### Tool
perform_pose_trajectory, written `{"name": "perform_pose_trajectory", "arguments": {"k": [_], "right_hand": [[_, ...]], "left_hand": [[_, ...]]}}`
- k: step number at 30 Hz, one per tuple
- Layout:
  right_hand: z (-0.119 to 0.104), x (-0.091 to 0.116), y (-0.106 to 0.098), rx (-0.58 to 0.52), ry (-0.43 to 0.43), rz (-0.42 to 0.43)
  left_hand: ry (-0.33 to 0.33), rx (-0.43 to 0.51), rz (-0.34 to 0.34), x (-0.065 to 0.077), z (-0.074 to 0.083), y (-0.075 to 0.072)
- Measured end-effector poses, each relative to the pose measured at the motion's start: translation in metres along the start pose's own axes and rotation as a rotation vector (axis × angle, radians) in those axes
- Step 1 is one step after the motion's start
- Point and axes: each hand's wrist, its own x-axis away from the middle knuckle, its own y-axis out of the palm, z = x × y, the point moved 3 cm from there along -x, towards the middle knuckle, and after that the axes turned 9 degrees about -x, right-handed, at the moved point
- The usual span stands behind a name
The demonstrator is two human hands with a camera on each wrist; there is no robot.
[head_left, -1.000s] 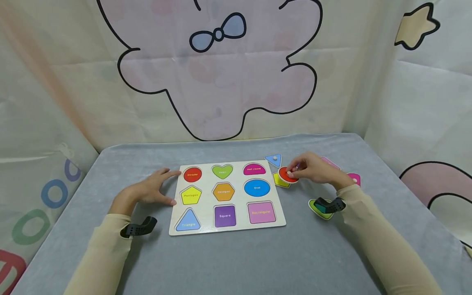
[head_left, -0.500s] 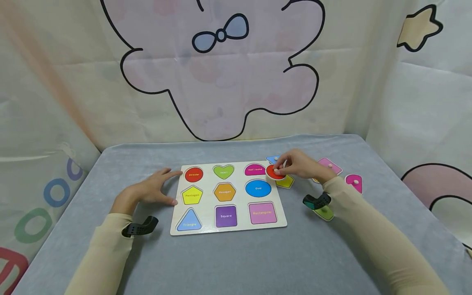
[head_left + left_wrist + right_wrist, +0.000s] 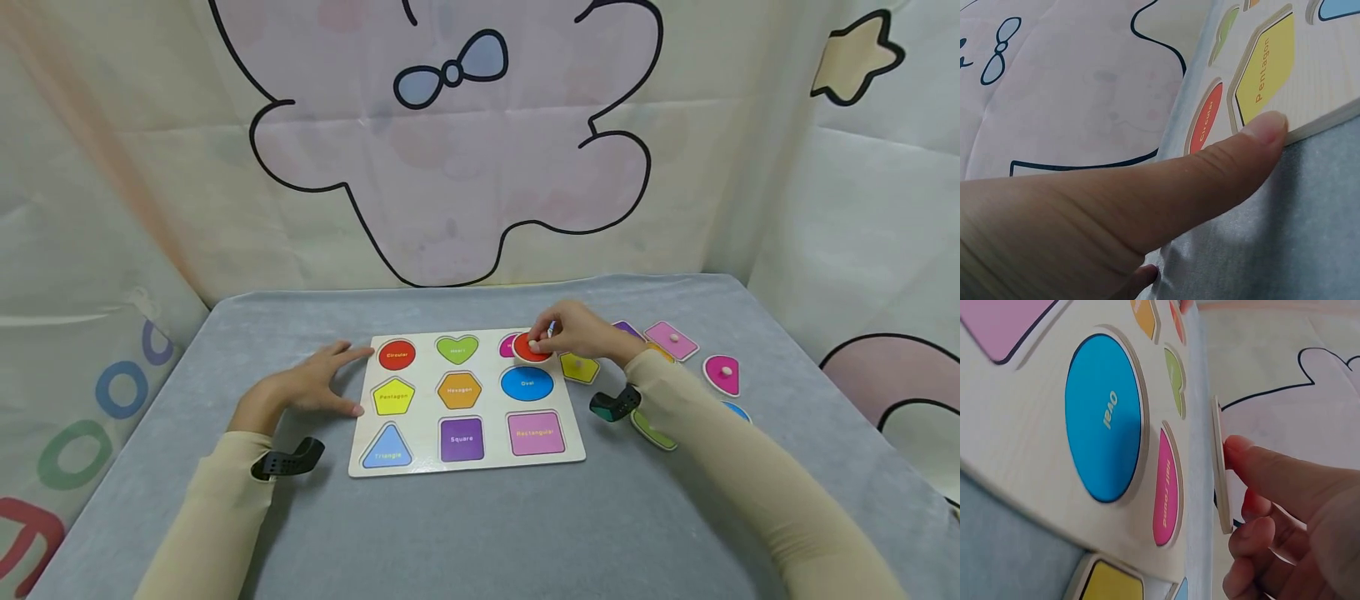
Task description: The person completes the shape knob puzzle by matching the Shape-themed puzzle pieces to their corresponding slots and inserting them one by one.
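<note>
A white wooden shape puzzle board [image 3: 487, 465] lies flat on the table, with labelled recesses such as the red circular one [image 3: 397, 355] and the blue oval [image 3: 1105, 419]. My left hand [image 3: 311, 385] rests at the board's left edge, fingers spread; its thumb [image 3: 1235, 153] touches the edge beside the yellow pentagon recess [image 3: 1270, 65]. My right hand [image 3: 573, 330] pinches the knob of a red round puzzle piece [image 3: 534, 350], held above the board's upper right corner. Seen edge-on in the right wrist view, the piece [image 3: 1220, 465] is clear of the board, and the knob is hidden by the fingers.
Right of the board lie loose knobbed pieces: a yellow pentagon [image 3: 579, 368], a pink rectangle [image 3: 672, 340], a magenta half round [image 3: 722, 375], a green one [image 3: 651, 432] and a blue one [image 3: 737, 410] partly under the right sleeve. A printed cloth backdrop [image 3: 450, 167] stands behind the table.
My right hand has carried the red round piece leftward, from over the yellow pentagon piece to above the board's half round recess. My left hand stays at the board's left edge.
</note>
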Motion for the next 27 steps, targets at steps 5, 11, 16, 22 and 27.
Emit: {"name": "perform_pose_trajectory", "arguments": {"k": [5,11,16,22,27], "right_hand": [[-0.007,-0.012,0.01,-0.006,0.019,-0.003],[-0.016,-0.022,0.022,-0.032,0.008,-0.015],[-0.025,-0.028,0.031,-0.032,-0.029,-0.03],[-0.034,-0.04,0.045,-0.039,-0.057,-0.049],[-0.042,-0.05,0.059,-0.03,-0.063,-0.063]], "left_hand": [[-0.006,0.003,0.0,0.001,0.0,0.001],[-0.011,-0.002,-0.006,0.002,0.002,0.0],[-0.017,-0.003,-0.008,0.002,0.003,-0.001],[-0.015,0.003,-0.006,0.001,0.001,0.0],[-0.011,0.003,-0.004,0.002,0.0,0.0]]}}
